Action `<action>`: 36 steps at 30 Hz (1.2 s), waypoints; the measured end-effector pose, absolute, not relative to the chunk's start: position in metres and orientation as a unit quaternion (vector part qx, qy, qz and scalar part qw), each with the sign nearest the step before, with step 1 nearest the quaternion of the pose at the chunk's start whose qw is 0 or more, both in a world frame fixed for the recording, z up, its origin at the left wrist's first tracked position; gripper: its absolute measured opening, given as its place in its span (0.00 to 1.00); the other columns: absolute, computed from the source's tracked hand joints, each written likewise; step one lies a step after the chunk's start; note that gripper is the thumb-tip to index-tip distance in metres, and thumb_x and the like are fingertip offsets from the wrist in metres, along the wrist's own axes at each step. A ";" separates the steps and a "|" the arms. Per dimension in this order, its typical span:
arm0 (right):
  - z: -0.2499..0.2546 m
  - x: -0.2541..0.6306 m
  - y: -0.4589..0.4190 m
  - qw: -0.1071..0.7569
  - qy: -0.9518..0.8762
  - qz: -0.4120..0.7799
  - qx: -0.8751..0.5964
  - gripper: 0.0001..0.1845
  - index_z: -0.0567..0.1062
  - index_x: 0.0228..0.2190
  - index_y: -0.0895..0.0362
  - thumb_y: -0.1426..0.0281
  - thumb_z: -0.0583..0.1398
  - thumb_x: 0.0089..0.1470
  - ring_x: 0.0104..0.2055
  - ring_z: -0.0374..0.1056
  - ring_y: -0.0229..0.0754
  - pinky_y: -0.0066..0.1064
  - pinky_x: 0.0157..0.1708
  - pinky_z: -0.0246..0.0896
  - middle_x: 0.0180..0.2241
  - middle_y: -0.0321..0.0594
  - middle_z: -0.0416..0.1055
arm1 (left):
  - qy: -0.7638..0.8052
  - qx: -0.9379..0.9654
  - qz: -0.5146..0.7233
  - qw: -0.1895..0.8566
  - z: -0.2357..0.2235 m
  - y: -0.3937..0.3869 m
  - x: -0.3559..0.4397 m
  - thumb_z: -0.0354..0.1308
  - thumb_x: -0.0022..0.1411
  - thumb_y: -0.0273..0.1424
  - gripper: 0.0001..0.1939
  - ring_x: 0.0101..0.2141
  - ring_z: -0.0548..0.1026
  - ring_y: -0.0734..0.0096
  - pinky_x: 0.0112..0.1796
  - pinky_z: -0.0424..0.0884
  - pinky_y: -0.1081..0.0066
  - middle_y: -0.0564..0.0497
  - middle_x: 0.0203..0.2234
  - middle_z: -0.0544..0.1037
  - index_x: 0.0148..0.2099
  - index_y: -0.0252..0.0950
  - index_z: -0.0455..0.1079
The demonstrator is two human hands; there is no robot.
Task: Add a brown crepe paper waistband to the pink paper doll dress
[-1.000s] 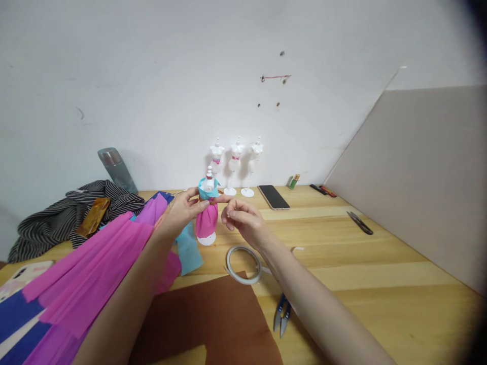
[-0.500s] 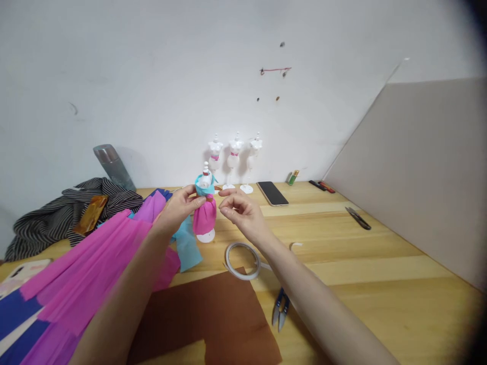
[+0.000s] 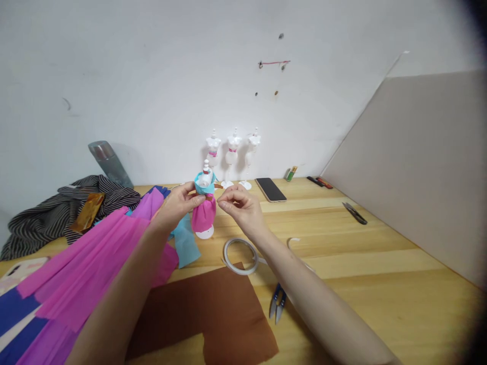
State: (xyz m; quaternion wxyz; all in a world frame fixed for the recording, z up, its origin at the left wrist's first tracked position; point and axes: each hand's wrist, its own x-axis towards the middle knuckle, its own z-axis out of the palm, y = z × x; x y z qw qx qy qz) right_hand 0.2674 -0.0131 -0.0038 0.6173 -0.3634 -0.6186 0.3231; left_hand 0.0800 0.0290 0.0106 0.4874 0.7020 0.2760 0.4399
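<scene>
The right hand [image 3: 240, 204]'s fingers have drawn closer together since before, now pinched beside the mannequin [image 3: 204, 215]; any hold is unclear; the left hand [image 3: 181, 203]'s fingers are closed on its waist; brown cloth [image 3: 224, 314] lies nearer on the surface [image 3: 380, 304], then tape [image 3: 227, 253]; the right forearm partly hides the snips [image 3: 279, 304].

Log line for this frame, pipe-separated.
left hand: holding dressed mannequin | right hand: pinched beside it, contents unclear | near: tape roll, brown sheet, snips | back: three white mannequins
</scene>
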 end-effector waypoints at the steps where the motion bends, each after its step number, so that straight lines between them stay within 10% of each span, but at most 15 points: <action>1: -0.004 0.267 -0.014 0.618 -0.621 0.323 -0.358 0.02 0.79 0.23 0.53 0.69 0.65 0.45 0.32 0.61 0.39 0.33 0.31 0.58 0.28 0.37 0.65 | 0.275 0.702 0.442 0.486 0.011 0.028 0.081 0.64 0.54 0.33 0.14 0.43 0.76 0.63 0.48 0.68 0.66 0.47 0.41 0.80 0.44 0.35 0.74; 16: 0.007 0.260 -0.033 0.590 -0.576 0.458 -0.332 0.08 0.78 0.22 0.56 0.64 0.68 0.43 0.40 0.73 0.44 0.36 0.39 0.69 0.48 0.44 0.73 | 0.268 0.721 0.445 0.459 0.011 0.028 0.082 0.61 0.57 0.33 0.15 0.44 0.76 0.61 0.49 0.69 0.62 0.45 0.42 0.79 0.46 0.34 0.74; 36: 0.008 0.270 -0.027 0.587 -0.540 0.531 -0.286 0.13 0.76 0.22 0.56 0.62 0.71 0.41 0.46 0.75 0.48 0.44 0.54 0.63 0.41 0.43 0.77 | 0.256 0.701 0.445 0.495 0.002 0.033 0.082 0.66 0.51 0.29 0.21 0.50 0.73 0.60 0.53 0.65 0.59 0.45 0.47 0.76 0.49 0.36 0.70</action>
